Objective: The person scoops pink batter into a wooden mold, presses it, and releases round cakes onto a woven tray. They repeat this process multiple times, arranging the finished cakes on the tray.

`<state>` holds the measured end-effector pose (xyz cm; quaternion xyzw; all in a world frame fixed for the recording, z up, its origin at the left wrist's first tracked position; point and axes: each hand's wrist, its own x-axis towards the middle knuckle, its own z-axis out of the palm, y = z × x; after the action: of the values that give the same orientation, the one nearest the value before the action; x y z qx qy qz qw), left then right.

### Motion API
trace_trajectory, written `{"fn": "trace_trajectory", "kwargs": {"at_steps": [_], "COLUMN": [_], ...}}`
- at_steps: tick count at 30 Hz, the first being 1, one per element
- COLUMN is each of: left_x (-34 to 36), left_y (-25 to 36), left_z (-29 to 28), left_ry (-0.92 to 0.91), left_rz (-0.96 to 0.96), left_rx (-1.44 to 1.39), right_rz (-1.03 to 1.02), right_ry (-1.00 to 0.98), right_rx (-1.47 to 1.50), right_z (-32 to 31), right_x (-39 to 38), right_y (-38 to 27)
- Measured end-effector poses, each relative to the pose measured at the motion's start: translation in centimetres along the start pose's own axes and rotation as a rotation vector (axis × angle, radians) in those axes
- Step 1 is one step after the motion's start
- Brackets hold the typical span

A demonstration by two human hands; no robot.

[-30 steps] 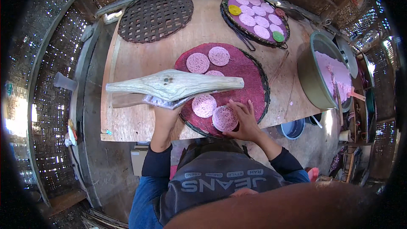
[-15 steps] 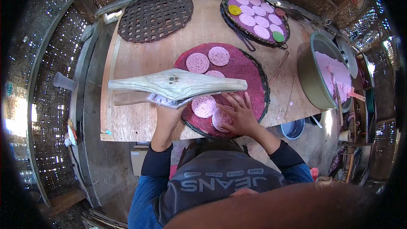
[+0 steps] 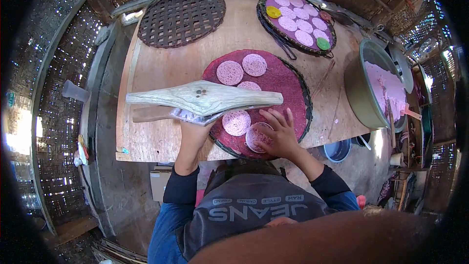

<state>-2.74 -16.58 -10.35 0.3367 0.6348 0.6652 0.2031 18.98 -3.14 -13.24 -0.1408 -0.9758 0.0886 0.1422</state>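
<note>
A pale wooden two-handled press (image 3: 205, 96) spans the left half of a round tray lined with maroon cloth (image 3: 286, 85). My left hand (image 3: 193, 134) grips it from below; most of its fingers are hidden beneath the wood. Several round pink noodle-like cakes lie on the cloth, such as one cake (image 3: 229, 73) at the far left and another (image 3: 236, 122) just below the press. My right hand (image 3: 282, 137), fingers spread, rests at the tray's near edge. Its thumb side overlaps a rimmed pink disc (image 3: 256, 139), and nothing is gripped in it.
An empty woven tray (image 3: 181, 17) lies at the back left of the wooden table (image 3: 161, 68). Another tray (image 3: 289, 39) at the back right carries pink cakes plus yellow, green and red discs. A big olive tub (image 3: 356, 88) of pink dough stands on the right.
The head view has shifted slightly, so the table things sit a little further right. My right hand's fingers have lifted and spread slightly; the press has stayed nearly in place.
</note>
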Motion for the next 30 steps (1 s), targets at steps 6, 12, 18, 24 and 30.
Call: {"fn": "trace_trajectory", "kwargs": {"at_steps": [6, 12, 18, 24, 30], "left_x": [0.0, 0.1, 0.2, -0.1, -0.1], "left_y": [0.0, 0.0, -0.1, 0.0, 0.0], "left_z": [-0.1, -0.1, -0.2, 0.0, 0.0], "left_ry": [0.026, 0.021, -0.012, -0.011, -0.012], "left_rz": [-0.035, 0.001, 0.011, -0.046, -0.042], "left_rx": [-0.032, -0.037, -0.024, -0.064, -0.087], "right_rz": [0.092, 0.085, 0.095, 0.102, 0.093], "right_ry": [-0.093, -0.160, -0.159, -0.205, -0.112], "right_rx": [0.124, 0.177, 0.201, 0.159, 0.156], "right_z": [-1.7, -0.7, -1.1, -0.9, -1.3], "right_x": [-0.2, -1.4, -1.3, -1.4, -1.0], "right_y": [0.1, -0.2, -0.3, -0.2, -0.8]}}
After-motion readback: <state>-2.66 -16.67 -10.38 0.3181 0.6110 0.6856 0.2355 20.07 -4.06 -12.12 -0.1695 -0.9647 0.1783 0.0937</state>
